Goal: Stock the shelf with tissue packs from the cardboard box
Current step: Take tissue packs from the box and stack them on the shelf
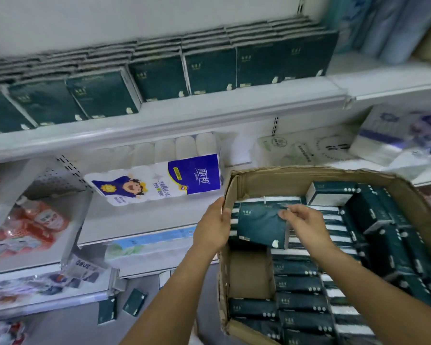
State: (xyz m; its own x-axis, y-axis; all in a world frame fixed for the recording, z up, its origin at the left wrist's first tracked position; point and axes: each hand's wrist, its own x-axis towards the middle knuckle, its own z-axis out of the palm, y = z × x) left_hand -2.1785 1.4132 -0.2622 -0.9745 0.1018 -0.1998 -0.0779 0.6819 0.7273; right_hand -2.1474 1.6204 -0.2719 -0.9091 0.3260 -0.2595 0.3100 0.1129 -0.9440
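At four o'clock from frame centre I see the cardboard box (309, 179), packed with dark green packs. The left hand (214, 225) clasps the rim of its left wall, thumb inside and fingers pressed together outside. The right hand (305, 224) pinches the upper edge of one tissue pack (259, 227), which is tilted above the others at the box's ten o'clock corner. At twelve o'clock the upper shelf (184, 112) carries a row of stocked packs (209, 70). A blue-labelled toilet roll pack (159, 180) lies on the shelf below. Two loose packs (134, 302) lie on the floor at seven o'clock.
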